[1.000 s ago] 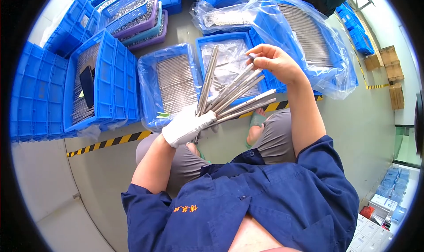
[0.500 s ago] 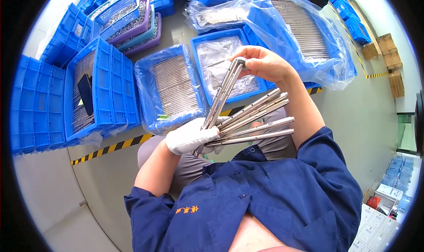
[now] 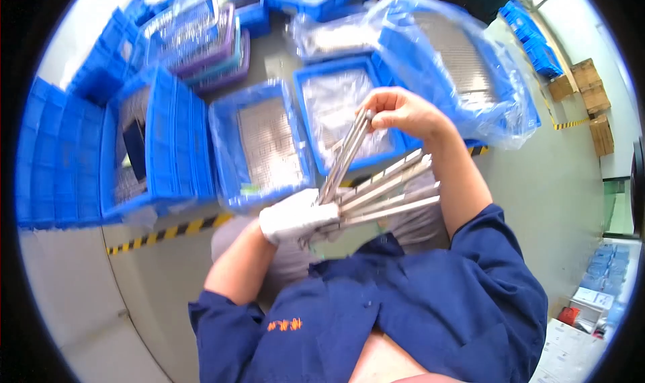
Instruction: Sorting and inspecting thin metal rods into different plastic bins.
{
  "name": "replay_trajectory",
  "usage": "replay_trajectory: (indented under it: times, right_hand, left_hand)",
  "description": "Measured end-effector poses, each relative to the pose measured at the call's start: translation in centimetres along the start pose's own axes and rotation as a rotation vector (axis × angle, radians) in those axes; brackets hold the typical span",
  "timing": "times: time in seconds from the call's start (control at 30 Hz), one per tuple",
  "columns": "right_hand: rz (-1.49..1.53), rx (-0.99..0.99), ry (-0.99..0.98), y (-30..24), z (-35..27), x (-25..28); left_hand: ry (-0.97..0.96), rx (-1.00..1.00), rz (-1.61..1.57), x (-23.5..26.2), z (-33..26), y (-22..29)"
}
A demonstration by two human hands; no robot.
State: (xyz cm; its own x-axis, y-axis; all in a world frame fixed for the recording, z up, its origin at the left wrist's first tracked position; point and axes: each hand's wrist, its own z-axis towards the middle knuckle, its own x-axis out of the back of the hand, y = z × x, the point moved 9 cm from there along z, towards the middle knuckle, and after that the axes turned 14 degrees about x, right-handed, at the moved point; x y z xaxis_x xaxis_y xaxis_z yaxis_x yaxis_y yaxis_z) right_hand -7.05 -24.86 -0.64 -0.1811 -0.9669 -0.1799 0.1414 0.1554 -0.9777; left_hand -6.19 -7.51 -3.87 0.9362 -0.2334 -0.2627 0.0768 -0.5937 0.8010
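A fan of slim metal rods (image 3: 383,183) with dark spots along them spreads from my left hand (image 3: 295,218), which wears a white glove and is closed round their lower ends. Some of the rods stand up steeply; the others splay out to the right over my lap. At the top of the steep ones, my bare right hand (image 3: 406,114) pinches the rod ends between thumb and fingers. Motion blur hides the detail of these tips. Beyond my hands, a blue crate (image 3: 222,138) lined with clear plastic holds rows of similar rods.
Another lined blue crate (image 3: 309,124) stands beside it, with a larger plastic-draped crate (image 3: 403,54) at the right. Tall blue crates (image 3: 168,141) stand at the left, near stacked purple and teal baskets (image 3: 225,80). Yellow-black floor tape (image 3: 168,234) runs before the crates. Wooden blocks (image 3: 588,84) lie far right.
The crates and both hands appear slightly lower in the picture, and the view is blurrier. My hands have shifted a little to the right, still gripping the rods.
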Motion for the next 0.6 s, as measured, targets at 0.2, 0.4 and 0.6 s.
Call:
replay_trajectory:
  times: [0.2, 0.4, 0.6]
  right_hand:
    - [0.012, 0.059, -0.044, 0.7, 0.3, -1.3]
    - [0.277, 0.143, -0.094, -0.1, -0.4, -2.6]
    - [-0.039, 0.218, -0.112, -3.3, -2.1, -1.4]
  left_hand:
    - [0.055, 0.064, 0.049, -0.4, -0.9, -0.8]
    - [0.051, 0.008, 0.073, -0.7, 0.1, -1.2]
    - [0.028, 0.111, -0.13, -2.5, 0.5, -1.7]
